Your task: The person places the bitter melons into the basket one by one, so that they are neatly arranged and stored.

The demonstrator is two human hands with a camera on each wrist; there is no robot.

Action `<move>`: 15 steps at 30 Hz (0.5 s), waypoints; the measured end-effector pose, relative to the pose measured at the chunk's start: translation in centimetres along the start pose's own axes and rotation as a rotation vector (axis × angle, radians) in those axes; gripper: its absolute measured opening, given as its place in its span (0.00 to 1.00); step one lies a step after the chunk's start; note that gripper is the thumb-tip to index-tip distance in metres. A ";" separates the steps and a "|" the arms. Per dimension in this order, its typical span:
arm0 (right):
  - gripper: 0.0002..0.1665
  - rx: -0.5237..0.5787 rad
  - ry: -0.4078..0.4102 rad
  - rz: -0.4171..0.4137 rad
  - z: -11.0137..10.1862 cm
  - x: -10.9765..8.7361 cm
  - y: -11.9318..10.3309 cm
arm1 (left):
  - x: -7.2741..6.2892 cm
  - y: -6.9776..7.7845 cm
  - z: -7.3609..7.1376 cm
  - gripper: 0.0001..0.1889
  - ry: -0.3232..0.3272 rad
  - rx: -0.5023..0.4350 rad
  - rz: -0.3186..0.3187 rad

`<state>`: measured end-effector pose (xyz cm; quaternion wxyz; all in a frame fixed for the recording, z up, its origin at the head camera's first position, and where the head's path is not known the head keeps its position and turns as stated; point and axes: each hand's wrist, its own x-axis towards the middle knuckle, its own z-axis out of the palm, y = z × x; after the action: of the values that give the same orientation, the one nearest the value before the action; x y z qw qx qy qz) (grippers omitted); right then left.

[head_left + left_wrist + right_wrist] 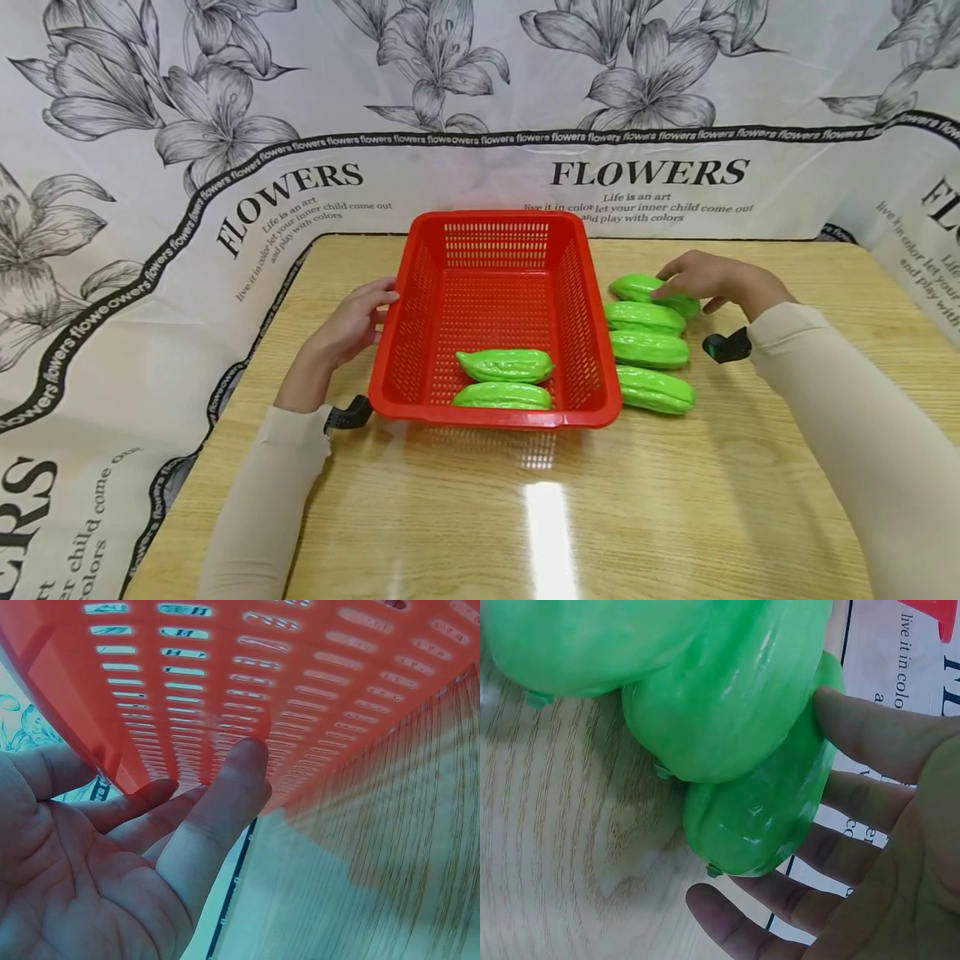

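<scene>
A red plastic basket with slotted walls stands on the table and holds two bright green, ridged bitter melons. Beside its left wall is my left hand, fingertips touching the slotted outside in the left wrist view and the thumb near the rim. Several more bitter melons lie in a row against the basket's right side. At the far end of that row my right hand holds the farthest bitter melon between thumb and fingers; the little finger stands away from it.
The wooden table reflects a bright light near the front. A white flower-printed cloth hangs behind the table and along its left side. Dark wrist devices sit by both sleeves.
</scene>
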<state>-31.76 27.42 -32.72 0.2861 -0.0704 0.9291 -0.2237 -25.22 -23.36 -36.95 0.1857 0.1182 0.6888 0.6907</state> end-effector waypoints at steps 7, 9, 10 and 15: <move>0.43 -0.014 -0.003 -0.009 0.2 0.0 -0.4 | -0.1 0.1 0.1 0.24 -0.007 0.005 0.010; 0.43 -0.012 -0.008 -0.008 0.2 -0.1 -0.4 | -0.1 0.1 0.1 0.24 -0.008 0.006 0.011; 0.43 -0.012 -0.010 -0.009 0.2 -0.1 -0.4 | -0.2 0.1 0.1 0.24 -0.008 0.005 0.011; 0.42 -0.023 -0.004 -0.015 0.3 -0.1 -0.4 | -0.2 0.2 0.2 0.24 -0.004 0.010 0.012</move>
<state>-31.51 27.00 -32.68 0.2856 -0.0809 0.9304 -0.2151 -24.98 -23.27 -36.77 0.1823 0.1247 0.6911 0.6882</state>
